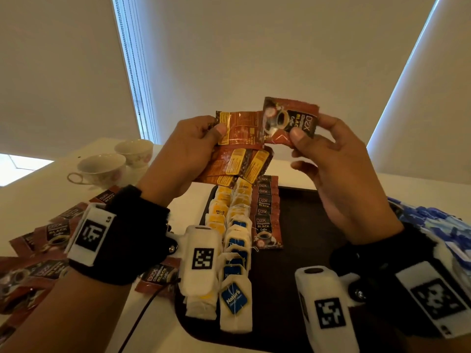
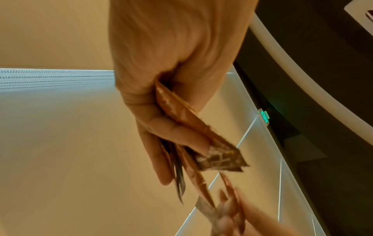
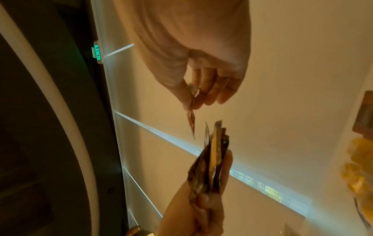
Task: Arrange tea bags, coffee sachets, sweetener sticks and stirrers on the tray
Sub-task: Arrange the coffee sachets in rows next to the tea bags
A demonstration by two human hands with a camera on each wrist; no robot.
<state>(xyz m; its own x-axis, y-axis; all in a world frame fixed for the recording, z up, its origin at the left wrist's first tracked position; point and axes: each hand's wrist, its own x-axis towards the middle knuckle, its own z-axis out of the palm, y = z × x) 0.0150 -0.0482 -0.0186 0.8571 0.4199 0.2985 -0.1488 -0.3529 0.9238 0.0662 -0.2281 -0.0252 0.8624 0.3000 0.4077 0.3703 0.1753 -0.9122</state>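
Note:
Both hands are raised above the dark tray (image 1: 313, 225). My left hand (image 1: 193, 149) grips a fanned bundle of brown coffee sachets (image 1: 239, 159), also seen edge-on as the bundle (image 2: 191, 127) and the bundle (image 3: 210, 167). My right hand (image 1: 321, 146) pinches a single coffee sachet (image 1: 290, 121) by its lower right corner, just right of the bundle; that sachet (image 3: 191, 121) shows edge-on in the right wrist view. On the tray lie a row of yellow-tagged tea bags (image 1: 219, 215), a row of blue-tagged tea bags (image 1: 235, 284) and a row of coffee sachets (image 1: 266, 212).
Loose coffee sachets (image 1: 46, 240) are scattered on the white table left of the tray. Two floral teacups (image 1: 102, 169) stand at the back left. A pile of blue and white packets (image 1: 433, 225) lies right of the tray. A black cable (image 1: 142, 314) trails from my left wrist.

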